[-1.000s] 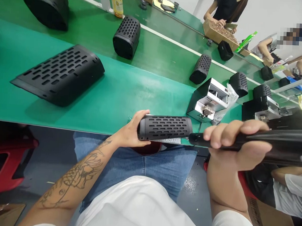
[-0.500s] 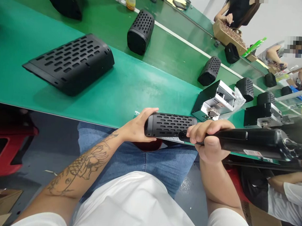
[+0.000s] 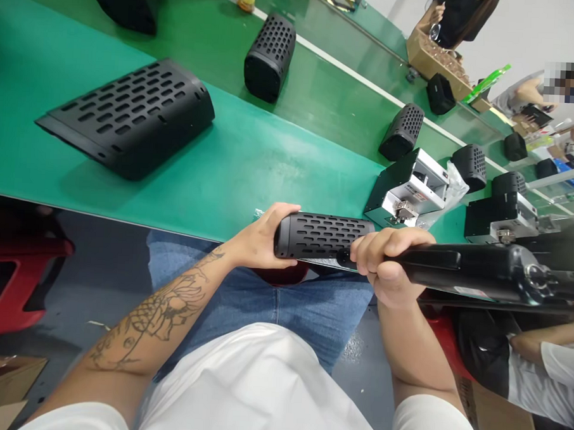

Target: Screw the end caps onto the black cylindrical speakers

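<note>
A black slotted housing point(image 3: 331, 236) lies at the table's front edge, its left end gripped between the thumb and fingers of my left hand point(image 3: 266, 236). My right hand point(image 3: 393, 261) is wrapped round the front of a black cylindrical power tool point(image 3: 475, 267), which lies nearly level and points left. The tool's tip is at the lower front side of the housing, near its right part; whether it touches is hard to tell. Just behind my right hand stands a black and silver device point(image 3: 409, 192) with a metal fitting.
A larger-looking slotted housing point(image 3: 134, 116) rests on the green table point(image 3: 270, 157) at the left. More housings stand along the green belt point(image 3: 330, 96) behind. A second silver device point(image 3: 503, 218) is at the right. Other people sit across the table and at the right.
My right hand and the tool have shifted slightly left along the housing. My left hand keeps its hold. Across the table, a person's hand has lifted from the box.
</note>
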The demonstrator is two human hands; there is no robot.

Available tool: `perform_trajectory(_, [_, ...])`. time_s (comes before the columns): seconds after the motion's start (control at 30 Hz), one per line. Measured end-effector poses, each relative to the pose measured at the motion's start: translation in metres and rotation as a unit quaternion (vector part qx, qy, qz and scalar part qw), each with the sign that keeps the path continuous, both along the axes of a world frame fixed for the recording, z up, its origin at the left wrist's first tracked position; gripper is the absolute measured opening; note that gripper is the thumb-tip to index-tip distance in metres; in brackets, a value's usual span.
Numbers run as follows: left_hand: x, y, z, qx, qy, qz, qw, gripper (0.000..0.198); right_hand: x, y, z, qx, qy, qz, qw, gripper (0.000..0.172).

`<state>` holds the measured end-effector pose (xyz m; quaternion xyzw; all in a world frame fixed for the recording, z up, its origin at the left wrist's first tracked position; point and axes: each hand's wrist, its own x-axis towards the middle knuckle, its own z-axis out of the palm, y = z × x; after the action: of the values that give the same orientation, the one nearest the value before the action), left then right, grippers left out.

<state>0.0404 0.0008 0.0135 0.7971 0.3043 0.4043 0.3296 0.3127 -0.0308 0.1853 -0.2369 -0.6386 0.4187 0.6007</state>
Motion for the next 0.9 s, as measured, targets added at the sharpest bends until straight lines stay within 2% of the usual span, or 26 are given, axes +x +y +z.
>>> perform_trajectory(0.17, [0.0,0.002,-0.001,0.009,-0.009,-0.006,1.0,0.133,0.0,0.003,-0.001,0.008,0.013,0.041,0.999,0.048])
perform_trajectory(0.27, [0.001,0.005,-0.003,0.018,-0.015,-0.009,1.0,0.135,0.004,0.004,0.001,-0.018,-0.01,0.058,0.998,0.054])
perform_trajectory(0.4, [0.002,0.006,-0.005,0.024,-0.019,-0.003,1.0,0.133,0.005,0.007,-0.001,-0.037,-0.02,0.057,0.998,0.06])
perform_trajectory(0.53, [0.001,0.005,-0.004,0.027,-0.008,0.0,1.0,0.132,-0.002,0.004,-0.005,-0.026,-0.013,0.055,0.998,0.056])
perform_trajectory(0.63, [-0.001,0.003,-0.003,0.035,0.002,0.007,0.999,0.131,0.0,0.002,-0.004,-0.027,-0.004,0.022,0.999,0.053])
perform_trajectory(0.7, [0.0,0.002,-0.002,0.047,0.005,0.011,0.999,0.129,0.015,0.008,0.001,-0.017,0.011,-0.023,1.0,0.053])
perform_trajectory(0.77, [0.002,0.001,-0.003,0.062,-0.001,0.012,0.998,0.127,0.043,0.026,0.007,0.008,0.028,-0.121,0.992,0.053])
perform_trajectory(0.83, [0.004,0.0,-0.002,0.073,-0.011,0.018,0.997,0.126,0.079,0.053,0.01,0.039,0.033,-0.273,0.961,0.053])
perform_trajectory(0.9, [0.006,-0.001,-0.001,0.077,-0.012,0.028,0.997,0.126,0.115,0.084,0.007,0.07,0.012,-0.409,0.91,0.056])
